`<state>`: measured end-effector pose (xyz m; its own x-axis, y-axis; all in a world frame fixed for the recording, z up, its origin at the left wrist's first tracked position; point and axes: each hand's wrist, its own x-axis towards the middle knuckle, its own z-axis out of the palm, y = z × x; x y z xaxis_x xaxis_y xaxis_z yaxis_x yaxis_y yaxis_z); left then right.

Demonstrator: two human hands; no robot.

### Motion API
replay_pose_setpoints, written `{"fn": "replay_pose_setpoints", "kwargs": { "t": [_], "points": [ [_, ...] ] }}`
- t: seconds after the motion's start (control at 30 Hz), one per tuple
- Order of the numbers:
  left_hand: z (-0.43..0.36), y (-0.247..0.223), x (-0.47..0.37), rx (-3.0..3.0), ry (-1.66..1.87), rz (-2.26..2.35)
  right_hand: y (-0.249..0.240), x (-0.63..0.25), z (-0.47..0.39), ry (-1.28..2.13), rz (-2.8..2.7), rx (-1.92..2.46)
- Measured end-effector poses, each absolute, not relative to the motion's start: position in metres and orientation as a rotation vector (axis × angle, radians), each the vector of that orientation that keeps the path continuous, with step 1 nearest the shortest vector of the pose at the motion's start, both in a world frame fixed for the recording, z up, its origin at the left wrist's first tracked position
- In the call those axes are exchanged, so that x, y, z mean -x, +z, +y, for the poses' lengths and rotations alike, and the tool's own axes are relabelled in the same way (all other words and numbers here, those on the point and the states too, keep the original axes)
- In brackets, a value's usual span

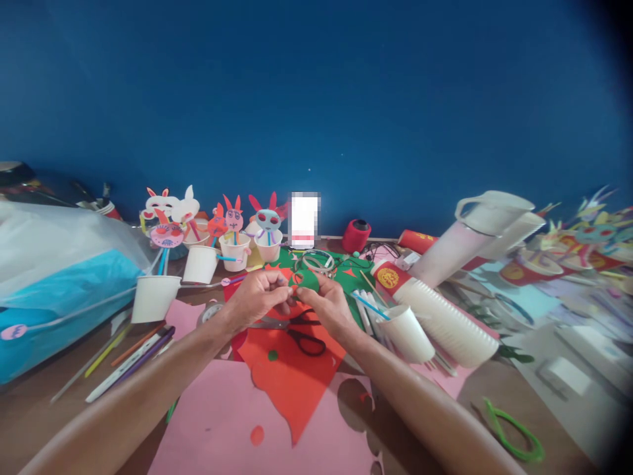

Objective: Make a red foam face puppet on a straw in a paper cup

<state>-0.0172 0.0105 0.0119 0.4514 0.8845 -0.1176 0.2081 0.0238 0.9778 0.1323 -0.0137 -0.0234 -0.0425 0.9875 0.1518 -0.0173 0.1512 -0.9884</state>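
Observation:
My left hand (264, 293) and my right hand (329, 300) meet above the middle of the table, fingers pinched together. Between their fingertips is a small green paper cutout (309, 281), with a bit of red-orange showing beside it; its full shape is partly hidden by my fingers. Just below my hands, scissors (307, 342) with black handles lie on a sheet of orange paper (287, 386) that has a scalloped cut edge. Under that is a pink sheet (212, 412) with round pieces cut out.
White paper cups (155, 299) with paper animal faces on sticks line the back left. Stacked cups (445, 320) and a pitcher (459, 231) are at right. Pens (133, 356) and a blue-white bag (64, 284) lie left. A green pipe cleaner (517, 432) lies front right.

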Motion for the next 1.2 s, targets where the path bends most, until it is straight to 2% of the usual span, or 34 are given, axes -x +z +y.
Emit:
{"fn": "replay_pose_setpoints", "kwargs": {
  "t": [0.47,0.93,1.2],
  "points": [
    [0.012,0.009,0.018,-1.428,0.686,0.993,-0.027,-0.132,-0.011,1.131,-1.268,1.067],
    [0.018,0.002,0.023,-1.291,0.679,0.875,-0.03,-0.133,-0.009,1.354,-1.126,0.934],
    [0.015,0.008,0.021,-1.404,0.616,0.949,-0.025,-0.131,-0.011,1.301,-1.154,0.974]
  ]
}}
